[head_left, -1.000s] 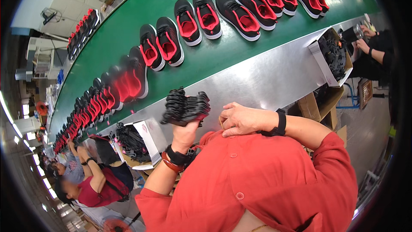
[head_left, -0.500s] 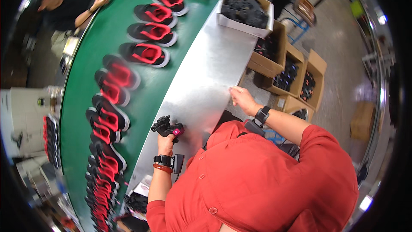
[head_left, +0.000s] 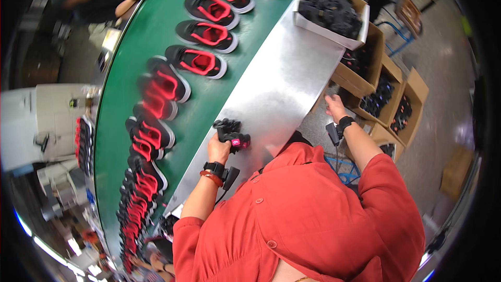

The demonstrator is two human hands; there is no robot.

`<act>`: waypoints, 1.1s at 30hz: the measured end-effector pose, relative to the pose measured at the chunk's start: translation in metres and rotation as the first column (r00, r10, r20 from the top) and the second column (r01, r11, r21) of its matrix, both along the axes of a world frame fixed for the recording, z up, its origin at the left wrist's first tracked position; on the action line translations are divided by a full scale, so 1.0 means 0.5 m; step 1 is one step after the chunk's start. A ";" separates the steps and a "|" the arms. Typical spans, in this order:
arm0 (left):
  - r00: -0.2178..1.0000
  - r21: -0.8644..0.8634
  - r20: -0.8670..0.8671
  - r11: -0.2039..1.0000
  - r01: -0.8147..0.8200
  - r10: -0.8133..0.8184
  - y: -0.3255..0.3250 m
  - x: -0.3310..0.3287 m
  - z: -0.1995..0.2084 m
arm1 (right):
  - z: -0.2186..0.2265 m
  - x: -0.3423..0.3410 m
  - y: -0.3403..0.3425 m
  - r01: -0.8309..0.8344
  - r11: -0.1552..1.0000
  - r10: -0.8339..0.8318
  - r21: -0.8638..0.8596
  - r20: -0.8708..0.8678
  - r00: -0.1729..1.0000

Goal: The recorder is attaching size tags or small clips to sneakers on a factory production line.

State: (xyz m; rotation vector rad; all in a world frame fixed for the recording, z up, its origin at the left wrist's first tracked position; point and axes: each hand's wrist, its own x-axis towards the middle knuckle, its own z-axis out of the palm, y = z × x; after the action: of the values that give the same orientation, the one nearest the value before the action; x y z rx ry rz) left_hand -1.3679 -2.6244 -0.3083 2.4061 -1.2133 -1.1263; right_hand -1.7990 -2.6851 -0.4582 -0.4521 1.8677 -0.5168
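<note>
A bunch of black pieces with a magenta label (head_left: 229, 131) is gripped in my left hand (head_left: 218, 149), above the near edge of the metal table (head_left: 276, 81). The exact kind of these pieces cannot be made out. My right hand (head_left: 335, 106) is out past the table's right edge, close to the cardboard boxes. Its fingers are loosely apart and hold nothing visible. Left of the table, black shoes with red linings and white soles (head_left: 198, 61) form a long row on a green conveyor belt (head_left: 125, 73).
A white box (head_left: 331, 34) of black pieces stands on the table's far end. Beside the table are open cardboard boxes (head_left: 415, 91) with black pieces bearing coloured labels. A blue-framed stand (head_left: 399, 39) is behind them. Across the belt sits another person (head_left: 104, 0).
My right hand has moved from the table's edge outward toward the cardboard boxes. My left hand still holds the black bunch. The whole view has shifted, with the scene appearing farther right.
</note>
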 end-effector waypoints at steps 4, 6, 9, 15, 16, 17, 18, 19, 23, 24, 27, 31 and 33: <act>0.970 0.021 -0.118 0.977 -0.210 0.211 0.026 0.013 -0.024 | 0.032 0.009 -0.103 -0.393 0.894 0.412 0.217 -0.049 0.910; 0.928 0.003 -0.206 0.949 -0.316 0.310 0.016 -0.005 -0.001 | 0.046 0.006 -0.119 -0.535 0.814 0.562 0.224 -0.075 0.824; 0.840 0.034 -0.318 0.891 -0.452 0.439 0.023 -0.003 0.009 | 0.080 -0.012 -0.154 -0.914 0.072 0.997 0.400 -0.013 0.073; 0.676 0.031 -0.402 0.747 -0.665 0.618 0.044 0.026 0.036 | 0.307 0.185 -0.189 -0.954 -0.229 0.969 -0.192 -0.143 -0.204; 0.711 0.016 -0.368 0.769 -0.640 0.600 0.046 0.035 0.037 | 0.320 0.238 -0.182 -0.910 -0.269 0.933 -0.317 -0.321 -0.164; 0.746 0.002 -0.334 0.792 -0.611 0.576 0.042 0.044 0.035 | 0.329 0.290 -0.176 -0.845 -0.326 0.871 -0.425 -0.483 -0.092; 0.789 -0.040 -0.275 0.814 -0.580 0.549 0.043 0.055 0.022 | 0.338 0.351 -0.178 -0.732 -0.436 0.804 -0.523 -0.591 -0.057; 0.803 -0.020 -0.242 0.825 -0.565 0.544 0.046 0.069 0.013 | 0.341 0.410 -0.183 -0.591 -0.546 0.735 -0.594 -0.678 0.002; 0.847 -0.018 -0.191 0.860 -0.509 0.497 0.052 0.102 -0.025 | 0.285 0.555 -0.184 -0.453 -0.777 0.503 -0.438 -0.864 -0.027; 0.856 0.006 -0.178 0.870 -0.493 0.486 0.046 0.102 -0.026 | 0.252 0.559 -0.187 -0.475 -0.781 0.528 -0.405 -0.835 -0.155; 0.925 0.031 -0.062 0.927 -0.373 0.375 0.057 0.116 -0.023 | 0.237 0.569 -0.167 -0.505 -0.790 0.534 -0.347 -0.795 -0.287; 0.985 -0.037 0.080 0.988 -0.153 0.155 0.037 0.075 -0.010 | 0.246 0.527 -0.110 -0.567 -0.730 0.594 -0.383 -0.765 -0.249; 0.989 -0.083 0.124 0.994 -0.069 0.079 0.014 0.040 -0.010 | 0.256 0.506 -0.083 -0.595 -0.696 0.628 -0.403 -0.743 -0.231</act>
State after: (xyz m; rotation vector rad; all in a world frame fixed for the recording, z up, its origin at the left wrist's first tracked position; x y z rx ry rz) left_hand -1.3479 -2.6175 -0.3132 2.4733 -1.1709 -0.8993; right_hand -1.5458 -2.7264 -0.3301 -2.5178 0.1141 -0.1084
